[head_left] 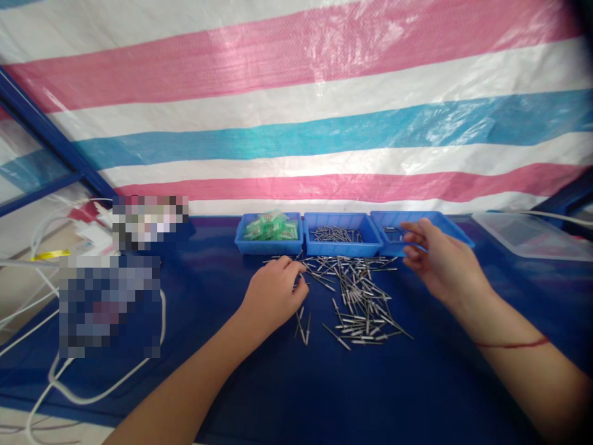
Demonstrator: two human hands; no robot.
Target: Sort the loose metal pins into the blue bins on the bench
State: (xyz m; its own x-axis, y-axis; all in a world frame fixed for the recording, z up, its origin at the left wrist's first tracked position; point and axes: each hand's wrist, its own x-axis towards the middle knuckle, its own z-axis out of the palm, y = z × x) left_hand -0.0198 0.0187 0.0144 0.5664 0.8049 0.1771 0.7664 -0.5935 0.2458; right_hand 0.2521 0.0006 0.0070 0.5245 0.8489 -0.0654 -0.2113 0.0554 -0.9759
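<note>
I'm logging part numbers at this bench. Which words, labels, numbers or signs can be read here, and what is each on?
No text is readable.
Green packets in the left blue plastic bin: any print is too small to read.
Two pixelated patches on the left: blurred out.
Striped pink, white and blue tarpaulin and loose metal pins: no marks show.

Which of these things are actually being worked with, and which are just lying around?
In use: left hand on loose metal pins; right hand over right blue tray; middle blue tray of pins.
Lying about: blue tray of green pieces; clear plastic tray; white cables; striped tarp.
</note>
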